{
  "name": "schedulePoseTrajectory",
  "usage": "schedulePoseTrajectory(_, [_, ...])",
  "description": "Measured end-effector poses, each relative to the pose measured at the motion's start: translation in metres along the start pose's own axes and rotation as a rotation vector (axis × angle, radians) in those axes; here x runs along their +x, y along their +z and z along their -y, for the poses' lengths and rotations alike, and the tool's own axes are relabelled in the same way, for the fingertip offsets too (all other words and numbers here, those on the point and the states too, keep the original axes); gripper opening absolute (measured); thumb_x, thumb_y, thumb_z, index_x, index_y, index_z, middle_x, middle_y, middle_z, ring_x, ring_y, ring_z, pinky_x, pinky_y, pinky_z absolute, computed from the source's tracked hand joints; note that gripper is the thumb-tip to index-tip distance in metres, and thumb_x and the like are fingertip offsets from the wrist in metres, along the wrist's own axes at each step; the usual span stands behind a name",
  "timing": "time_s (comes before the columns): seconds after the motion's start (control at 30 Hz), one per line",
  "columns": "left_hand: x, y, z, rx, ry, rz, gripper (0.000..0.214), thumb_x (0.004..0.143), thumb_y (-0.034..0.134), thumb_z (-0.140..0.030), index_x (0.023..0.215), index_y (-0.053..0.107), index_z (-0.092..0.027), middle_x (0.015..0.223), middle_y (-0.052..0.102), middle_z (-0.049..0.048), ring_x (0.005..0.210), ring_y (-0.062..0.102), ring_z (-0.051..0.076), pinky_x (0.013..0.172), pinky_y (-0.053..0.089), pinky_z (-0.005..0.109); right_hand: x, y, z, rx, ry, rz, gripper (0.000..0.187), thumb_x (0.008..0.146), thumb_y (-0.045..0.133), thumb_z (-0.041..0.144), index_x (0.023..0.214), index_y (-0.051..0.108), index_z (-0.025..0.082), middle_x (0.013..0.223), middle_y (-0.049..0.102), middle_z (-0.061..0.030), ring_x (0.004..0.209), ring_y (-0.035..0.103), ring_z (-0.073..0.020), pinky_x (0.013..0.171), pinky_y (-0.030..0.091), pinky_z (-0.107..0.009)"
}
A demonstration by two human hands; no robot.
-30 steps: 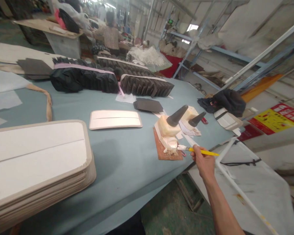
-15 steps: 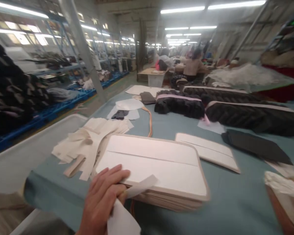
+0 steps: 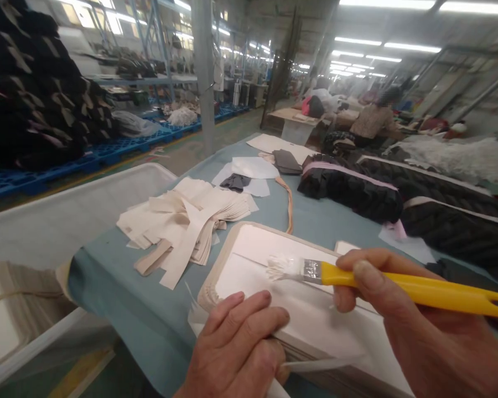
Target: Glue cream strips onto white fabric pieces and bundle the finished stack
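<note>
My right hand [image 3: 392,304] grips a flat paintbrush [image 3: 357,279] by its yellow handle. White paste coats the bristles, which are over the top panel; whether they touch it I cannot tell. Beneath lies a stack of white panels [image 3: 249,276] with beige borders and rounded corners, a slit line running along the top one. My left hand [image 3: 243,345] rests on the near edge of the stack, its fingers bent together. A thin white strip [image 3: 323,363] sticks out from under that hand, pinched by the thumb side.
Beige fabric pieces [image 3: 191,213] lie fanned left of the stack. Behind are white sheets [image 3: 255,167], an orange cord [image 3: 289,207] and bundled black pieces [image 3: 351,185]. A white bin [image 3: 149,171] stands by the table's left edge. Farther off, a person [image 3: 369,120] sits.
My right hand has come in from the right edge with the paintbrush, over the stack. The left hand keeps its place at the stack's near edge with the strip. The view has turned left.
</note>
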State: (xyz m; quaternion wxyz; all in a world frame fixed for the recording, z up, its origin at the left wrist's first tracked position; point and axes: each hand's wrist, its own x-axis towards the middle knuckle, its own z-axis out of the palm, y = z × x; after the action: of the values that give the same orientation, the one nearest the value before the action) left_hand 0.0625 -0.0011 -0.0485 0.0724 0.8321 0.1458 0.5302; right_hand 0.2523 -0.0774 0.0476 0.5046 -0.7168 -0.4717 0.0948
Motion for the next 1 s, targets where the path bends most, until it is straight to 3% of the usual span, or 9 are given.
schedulePoseTrajectory(0.13, [0.002,-0.01,0.001,0.008,-0.008,0.15,0.023,0.103,0.055,-0.016,0.083,0.065,-0.023,0.114,0.083,-0.002,0.127,0.07,0.012,0.128,0.034,0.025,0.015,0.019,0.026,-0.016,-0.078,0.096,0.049,0.097,0.063,0.069,0.068,0.07,0.03,0.068,0.07,-0.0006,0.061,0.068,-0.0179,0.056,0.058,-0.023])
schedulePoseTrajectory(0.33, [0.0,-0.006,0.002,-0.012,-0.023,0.083,0.028,0.105,0.055,-0.017,0.079,0.064,-0.021,0.115,0.083,-0.0041,0.124,0.072,0.011,0.129,0.033,0.025,0.02,0.033,0.028,0.004,-0.036,0.238,0.038,0.098,0.066,0.063,0.081,0.072,0.029,0.069,0.071,-0.0017,0.065,0.07,-0.0195,0.06,0.061,-0.025])
schedulePoseTrajectory(0.6, [-0.002,-0.007,0.0,-0.018,-0.018,0.065,0.029,0.105,0.054,-0.016,0.079,0.064,-0.022,0.114,0.083,-0.0042,0.123,0.072,0.011,0.129,0.032,0.025,0.016,0.045,0.028,0.048,0.025,0.267,0.032,0.097,0.069,0.056,0.082,0.071,0.027,0.069,0.071,0.0001,0.06,0.069,-0.0167,0.056,0.059,-0.022])
schedulePoseTrajectory(0.8, [0.001,-0.008,0.0,-0.032,-0.043,0.119,0.023,0.104,0.055,-0.017,0.084,0.065,-0.021,0.114,0.083,-0.0032,0.126,0.07,0.011,0.128,0.033,0.024,0.011,0.018,0.011,-0.119,-0.046,0.198,0.041,0.096,0.066,0.065,0.079,0.072,0.028,0.065,0.072,-0.0018,0.06,0.071,-0.0204,0.053,0.059,-0.025])
schedulePoseTrajectory(0.93, [-0.003,-0.004,0.0,-0.095,-0.041,0.066,0.029,0.106,0.044,-0.017,0.087,0.066,-0.022,0.115,0.082,0.0008,0.13,0.067,0.014,0.127,0.034,0.027,-0.001,-0.01,-0.002,-0.199,-0.041,0.08,0.049,0.095,0.065,0.071,0.07,0.071,0.029,0.064,0.071,-0.0016,0.059,0.068,-0.0205,0.051,0.055,-0.028])
schedulePoseTrajectory(1.0, [-0.003,-0.007,-0.001,-0.121,-0.068,0.112,0.031,0.106,0.04,-0.016,0.09,0.066,-0.022,0.12,0.081,0.0028,0.135,0.064,0.015,0.125,0.035,0.029,-0.008,-0.023,-0.006,-0.23,-0.022,0.051,0.048,0.095,0.065,0.071,0.071,0.073,0.03,0.063,0.071,-0.0008,0.059,0.068,-0.0201,0.054,0.054,-0.028])
